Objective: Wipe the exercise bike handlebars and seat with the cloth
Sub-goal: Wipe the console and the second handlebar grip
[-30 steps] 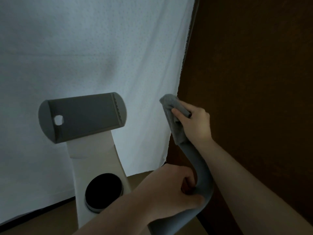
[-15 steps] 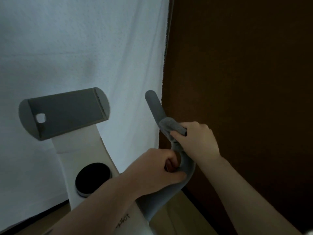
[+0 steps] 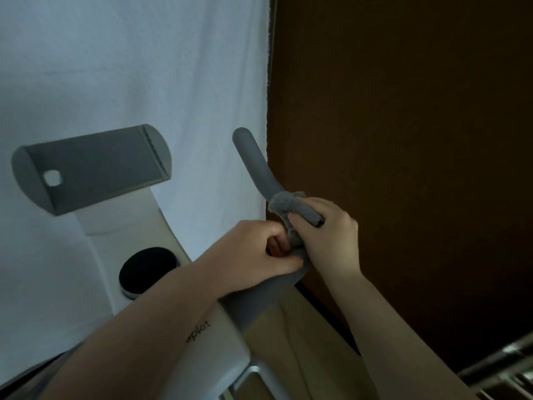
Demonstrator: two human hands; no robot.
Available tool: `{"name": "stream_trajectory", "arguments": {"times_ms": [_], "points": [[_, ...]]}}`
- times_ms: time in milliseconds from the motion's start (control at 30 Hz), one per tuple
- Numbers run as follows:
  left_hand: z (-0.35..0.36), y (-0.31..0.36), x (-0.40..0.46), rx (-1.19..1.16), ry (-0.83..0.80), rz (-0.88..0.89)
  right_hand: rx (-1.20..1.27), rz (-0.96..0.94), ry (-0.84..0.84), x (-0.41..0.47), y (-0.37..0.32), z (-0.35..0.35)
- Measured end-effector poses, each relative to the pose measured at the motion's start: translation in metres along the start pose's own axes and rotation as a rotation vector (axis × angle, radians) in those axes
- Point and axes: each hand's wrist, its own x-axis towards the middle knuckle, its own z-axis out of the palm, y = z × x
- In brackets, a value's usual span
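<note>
A grey curved handlebar point(image 3: 254, 161) of the white exercise bike point(image 3: 138, 238) rises up and to the left in the middle of the view. My right hand point(image 3: 328, 238) is shut on a small grey cloth point(image 3: 291, 207), which is wrapped around the bar about halfway down. Just below it my left hand point(image 3: 253, 249) is closed around the lower bend of the same handlebar. The bar's upper end is bare. The seat is not in view.
A grey tablet holder point(image 3: 89, 168) tops the bike's white column, with a black round knob point(image 3: 148, 268) below it. A white curtain point(image 3: 129, 67) hangs behind, a dark brown wall point(image 3: 403, 140) stands right, and a metal rack point(image 3: 501, 370) shows at the lower right.
My right hand has slid the cloth down the handlebar from its tip towards my left hand, and the bar's upper end is uncovered. My left hand kept its grip; the view shifted.
</note>
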Motion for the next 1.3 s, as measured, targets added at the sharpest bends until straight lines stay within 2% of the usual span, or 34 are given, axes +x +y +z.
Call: {"name": "stream_trajectory", "arguments": {"times_ms": [167,333,400,500,633,700,800,967,1133,1233,1300], "points": [[-0.005,0.005,-0.004,0.125,-0.052,-0.003,0.217,0.131,-0.082,-0.008,0.007,-0.018],[-0.013,0.009,-0.023,0.251,-0.124,-0.003,0.118,0.062,-0.055,-0.032,0.000,-0.018],[-0.012,0.010,-0.036,0.260,-0.078,-0.022,0.107,0.029,-0.045,-0.043,0.001,-0.022],[-0.006,0.007,-0.054,0.260,0.048,-0.047,0.120,0.100,0.000,-0.046,-0.003,-0.022],[-0.002,0.001,-0.072,0.284,0.206,-0.033,0.026,-0.029,-0.037,-0.069,-0.022,-0.016],[-0.005,-0.002,-0.078,0.291,0.254,-0.015,0.005,-0.022,-0.042,-0.068,-0.021,-0.018],[-0.011,-0.005,-0.086,0.312,0.277,0.016,-0.068,-0.004,0.037,-0.073,-0.032,-0.015],[-0.011,-0.014,-0.097,0.289,0.287,0.103,-0.103,-0.109,-0.230,-0.089,-0.040,-0.023],[-0.011,-0.015,-0.099,0.291,0.339,0.096,-0.100,-0.097,-0.097,-0.094,-0.049,-0.020],[-0.012,-0.013,-0.102,0.288,0.356,0.081,-0.047,-0.129,-0.208,-0.099,-0.063,-0.015],[-0.011,-0.010,-0.104,0.288,0.357,0.063,-0.095,-0.076,-0.203,-0.091,-0.060,-0.018]]}}
